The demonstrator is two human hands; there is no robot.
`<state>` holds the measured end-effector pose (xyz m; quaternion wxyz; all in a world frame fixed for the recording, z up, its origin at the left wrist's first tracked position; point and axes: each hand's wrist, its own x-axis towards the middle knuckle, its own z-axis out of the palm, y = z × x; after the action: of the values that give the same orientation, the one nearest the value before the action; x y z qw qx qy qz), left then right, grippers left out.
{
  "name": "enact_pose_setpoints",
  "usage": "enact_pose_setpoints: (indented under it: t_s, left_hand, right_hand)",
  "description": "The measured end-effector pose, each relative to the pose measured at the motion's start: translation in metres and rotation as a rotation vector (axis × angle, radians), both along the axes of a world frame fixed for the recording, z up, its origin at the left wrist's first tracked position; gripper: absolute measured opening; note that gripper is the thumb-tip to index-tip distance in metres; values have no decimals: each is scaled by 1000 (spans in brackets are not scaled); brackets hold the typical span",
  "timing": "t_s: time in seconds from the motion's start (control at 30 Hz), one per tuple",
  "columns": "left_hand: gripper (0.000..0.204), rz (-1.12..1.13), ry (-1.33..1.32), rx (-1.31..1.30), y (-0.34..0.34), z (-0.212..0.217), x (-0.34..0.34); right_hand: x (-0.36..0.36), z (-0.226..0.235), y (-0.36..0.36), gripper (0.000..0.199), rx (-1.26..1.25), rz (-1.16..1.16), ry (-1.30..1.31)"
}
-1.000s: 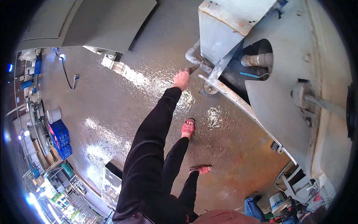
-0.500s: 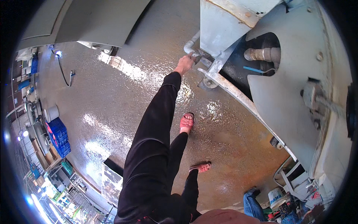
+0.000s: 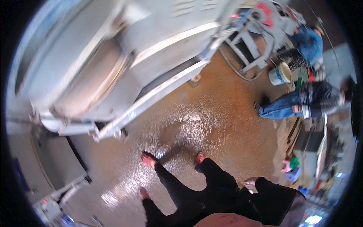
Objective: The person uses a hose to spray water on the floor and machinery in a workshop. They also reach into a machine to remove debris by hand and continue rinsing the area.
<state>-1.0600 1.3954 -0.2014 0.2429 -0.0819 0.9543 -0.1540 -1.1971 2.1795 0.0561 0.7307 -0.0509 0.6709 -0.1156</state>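
Observation:
My left hand (image 3: 144, 193) hangs low beside my left leg, over the wet brown floor (image 3: 227, 125). Motion blur smears its fingers, and nothing in it can be made out. On the other side of my body, my right hand (image 3: 250, 182) juts from a dark sleeve; its fingers are small and blurred, with a pale yellowish patch beside them that I cannot identify. Both hands are apart from the large pale grey machine (image 3: 170, 49). That machine fills the upper left, with a round brownish drum part (image 3: 89, 81) and a low metal frame rail (image 3: 151, 100).
A caster (image 3: 194, 80) supports the machine. To the right stand a person in jeans (image 3: 278, 111), a white bucket (image 3: 280, 73), a wheeled metal frame (image 3: 251, 49) and a person in a blue top (image 3: 312, 47). Colourful plastic containers (image 3: 292, 172) lie lower right; a grey cabinet (image 3: 60, 159) stands left.
My view has swung right, so the machine now appears upper left. My left arm, earlier stretched out to a pipe fitting at the machine's corner, is now drawn back and lowered. My right hand has come into view.

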Motion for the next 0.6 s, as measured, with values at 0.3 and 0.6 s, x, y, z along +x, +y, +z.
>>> enact_pose_setpoints:
  t_s: [0.3,0.6]
  left_hand:
    - [45,435,-271,682,245,114,-99]
    - [35,1544,74,1196,298,200,-405]
  right_hand:
    - [-123,6,95,79,234,-689,781]
    - [-542,127,118,76,-67,-825,1236]
